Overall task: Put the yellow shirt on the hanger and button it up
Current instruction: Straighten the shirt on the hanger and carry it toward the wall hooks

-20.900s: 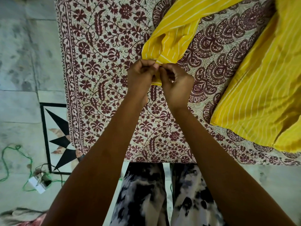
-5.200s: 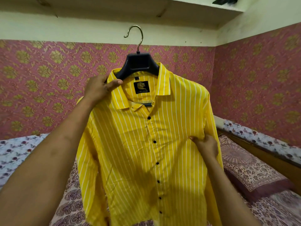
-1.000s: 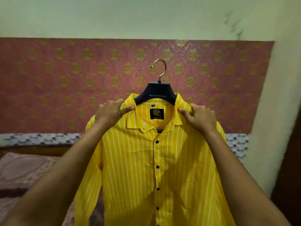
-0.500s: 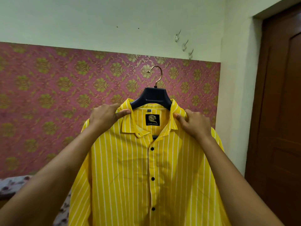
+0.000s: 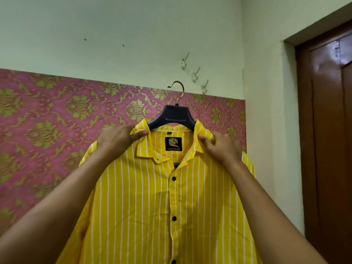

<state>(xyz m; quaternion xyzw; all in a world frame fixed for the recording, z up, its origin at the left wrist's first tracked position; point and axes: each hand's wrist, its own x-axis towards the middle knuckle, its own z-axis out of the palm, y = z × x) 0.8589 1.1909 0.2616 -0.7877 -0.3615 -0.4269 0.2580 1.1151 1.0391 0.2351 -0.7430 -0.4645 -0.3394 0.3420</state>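
Observation:
The yellow shirt (image 5: 144, 202) with thin white stripes hangs on a dark plastic hanger (image 5: 172, 116) with a brass hook, held up in front of me. Black buttons down its front are fastened; the collar stands open at the top. My left hand (image 5: 118, 141) grips the shirt's left shoulder at the collar. At the right collar and shoulder, my right hand (image 5: 222, 146) pinches the fabric. The hanger's hook points up, just below and left of three wall hooks (image 5: 194, 74), touching none of them.
Pink and gold patterned wallpaper (image 5: 57, 130) covers the lower wall, with pale green wall above. A room corner lies to the right, and beyond it a dark brown wooden door (image 5: 331, 130) in its frame.
The shirt and both hands have come closer to the wall corner. The wall hooks and the door appear larger and nearer. My grip on both shoulders is unchanged.

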